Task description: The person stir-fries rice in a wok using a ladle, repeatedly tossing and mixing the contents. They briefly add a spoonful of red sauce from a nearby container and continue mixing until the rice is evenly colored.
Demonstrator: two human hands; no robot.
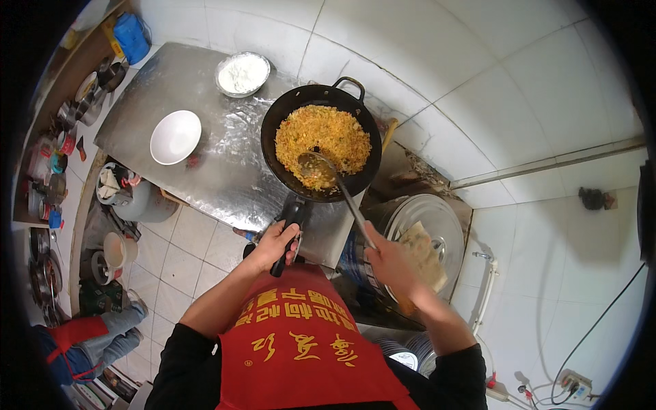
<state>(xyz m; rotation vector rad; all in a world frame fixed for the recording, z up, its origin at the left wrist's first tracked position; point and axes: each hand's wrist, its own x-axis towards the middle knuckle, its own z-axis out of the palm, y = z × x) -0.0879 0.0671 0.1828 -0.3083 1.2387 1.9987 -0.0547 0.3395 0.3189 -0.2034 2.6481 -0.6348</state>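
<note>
My left hand is closed around the black handle of a dark wok. Fried rice, yellow-orange with small bits mixed in, covers much of the wok's inside. A metal ladle is gripped by its shaft in my right hand. Its bowl rests in the rice near the wok's near side, with some rice about it. Left of the wok, a white bowl sits on the stainless steel table. Farther back stands a clear bowl of white powder.
Close on the right is a large lidded drum with a cloth on top. White tiled walls bound the back and right. A person in a red apron is at lower left, near a gas cylinder and a counter of pots.
</note>
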